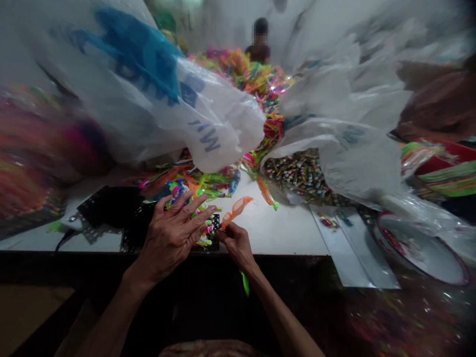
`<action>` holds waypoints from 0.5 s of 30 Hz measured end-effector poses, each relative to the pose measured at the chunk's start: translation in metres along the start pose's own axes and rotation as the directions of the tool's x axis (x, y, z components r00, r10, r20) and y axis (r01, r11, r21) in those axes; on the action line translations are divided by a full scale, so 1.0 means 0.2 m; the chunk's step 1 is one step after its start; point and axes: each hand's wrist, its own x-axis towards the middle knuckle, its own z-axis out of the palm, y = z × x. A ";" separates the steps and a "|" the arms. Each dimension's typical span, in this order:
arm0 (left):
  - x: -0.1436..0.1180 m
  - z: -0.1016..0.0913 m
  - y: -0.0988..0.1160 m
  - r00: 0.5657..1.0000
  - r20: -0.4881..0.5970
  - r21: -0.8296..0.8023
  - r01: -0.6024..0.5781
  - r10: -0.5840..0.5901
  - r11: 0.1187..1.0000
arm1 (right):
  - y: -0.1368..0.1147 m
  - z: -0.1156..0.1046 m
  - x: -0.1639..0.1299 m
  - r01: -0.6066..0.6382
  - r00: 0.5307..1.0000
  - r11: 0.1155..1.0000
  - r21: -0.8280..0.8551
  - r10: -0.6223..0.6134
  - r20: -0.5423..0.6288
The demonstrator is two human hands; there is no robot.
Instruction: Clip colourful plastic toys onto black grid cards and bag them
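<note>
White tabletop point(282, 228): right hand point(236, 244) pinches orange glasses frame point(235, 210), long axis rising rightward; left hand point(174, 233) spread wide over bright toys point(186, 191).

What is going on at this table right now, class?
A person works with bare hands at a white table. The right hand pinches an orange toy glasses frame. The left hand, fingers spread, rests over a small pile of bright plastic pieces on a black perforated tray. Large clear plastic bags crowd the table, one holding many small wrapped items. Another person sits in the far background.
</note>
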 end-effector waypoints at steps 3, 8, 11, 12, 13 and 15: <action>0.00 0.00 0.00 1.000 0.005 0.002 0.007 -0.007 1.000 | -0.01 0.00 0.01 0.081 0.997 0.980 -0.184 -0.079 0.017; -0.02 0.01 -0.02 1.000 -0.017 -0.028 -0.006 0.006 1.000 | -0.02 -0.02 0.01 0.080 0.997 0.965 -0.250 -0.080 0.008; -0.02 0.01 -0.04 0.999 -0.024 -0.051 -0.031 0.030 0.998 | -0.02 -0.03 0.01 0.084 0.996 0.967 -0.242 -0.086 0.003; -0.02 0.01 -0.04 0.999 -0.028 -0.055 -0.038 0.036 0.998 | -0.03 -0.03 0.00 0.097 0.995 0.962 -0.255 -0.096 0.017; -0.02 0.01 -0.04 0.999 -0.030 -0.058 -0.042 0.041 0.997 | -0.03 -0.02 0.00 0.117 0.993 0.953 -0.278 -0.110 0.042; -0.03 0.01 -0.05 0.998 -0.035 -0.061 -0.047 0.045 0.997 | -0.04 -0.01 -0.01 0.169 0.984 0.913 -0.370 -0.136 0.112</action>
